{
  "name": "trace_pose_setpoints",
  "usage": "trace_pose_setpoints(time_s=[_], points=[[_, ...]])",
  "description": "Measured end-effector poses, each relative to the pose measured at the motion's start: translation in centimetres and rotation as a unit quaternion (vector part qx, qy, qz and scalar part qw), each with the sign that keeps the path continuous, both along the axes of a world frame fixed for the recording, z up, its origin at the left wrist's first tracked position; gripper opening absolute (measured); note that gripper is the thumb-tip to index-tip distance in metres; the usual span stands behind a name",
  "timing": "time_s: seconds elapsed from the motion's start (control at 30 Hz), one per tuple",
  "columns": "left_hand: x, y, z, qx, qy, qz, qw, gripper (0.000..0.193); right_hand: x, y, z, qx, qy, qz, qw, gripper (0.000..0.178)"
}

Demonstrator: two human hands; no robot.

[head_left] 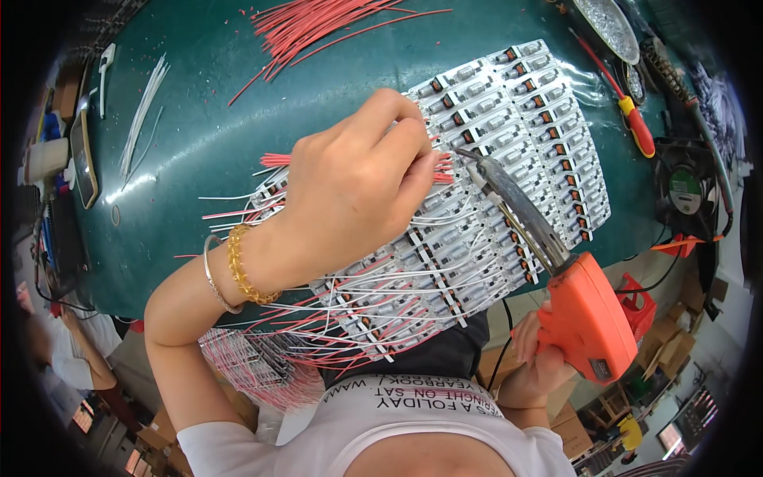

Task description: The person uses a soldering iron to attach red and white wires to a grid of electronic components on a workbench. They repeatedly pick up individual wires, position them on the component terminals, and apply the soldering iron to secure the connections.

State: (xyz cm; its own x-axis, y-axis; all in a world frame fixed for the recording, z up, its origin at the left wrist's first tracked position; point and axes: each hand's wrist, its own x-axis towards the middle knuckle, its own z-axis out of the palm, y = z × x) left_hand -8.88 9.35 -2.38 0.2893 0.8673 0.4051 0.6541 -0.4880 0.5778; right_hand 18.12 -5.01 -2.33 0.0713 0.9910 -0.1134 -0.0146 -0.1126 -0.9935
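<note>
My left hand (358, 171) is closed around a small bundle of short red wires (443, 170), whose ends stick out on both sides of the fist. It rests over a large panel of small white circuit boards (501, 119) with rows of black and orange parts. From below right, my right hand (536, 362) grips an orange soldering gun (592, 318). The gun's metal tip points at the panel, just right of the left fingertips; I cannot tell whether it touches. Many white and red wires (381, 294) trail from the panel's lower left rows.
On the green table (214, 103) lie a pile of red wires (310, 28) and some white wires (143, 119). A red-yellow screwdriver (636, 127), a metal dish (608, 28) and a black fan (683, 187) sit at right. Another wired panel (254, 358) hangs below the table edge.
</note>
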Motion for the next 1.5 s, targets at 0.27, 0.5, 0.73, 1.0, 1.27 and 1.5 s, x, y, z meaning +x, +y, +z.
trace_pose_setpoints(time_s=[0.27,0.5,0.73,1.0,1.27,1.5], points=[[0.2,0.0,-0.1,0.006,0.0,0.001,1.0,0.013,1.4,-1.2,-0.1,-0.067,-0.133,0.027,0.989,0.068],[0.1,0.0,-0.2,0.015,0.003,0.004,1.0,0.013,1.6,-1.5,-1.6,0.051,-0.148,-0.007,0.988,0.091],[0.2,0.0,0.0,0.017,0.014,0.008,1.0,0.012,-0.5,-0.2,-0.2,0.049,-0.043,-0.013,0.998,0.089],[0.2,-0.1,0.1,0.007,0.026,0.013,1.0,0.011,-0.2,-0.4,0.1,-0.022,-0.135,0.002,0.991,0.07],[0.3,0.0,-0.2,0.036,0.017,0.013,0.999,0.012,-0.5,-0.7,0.8,-0.034,-0.256,0.034,0.965,0.064],[0.3,-0.1,-0.2,0.025,0.017,0.014,0.999,0.012,1.1,-1.2,-0.7,0.034,-0.202,-0.044,0.978,0.075]])
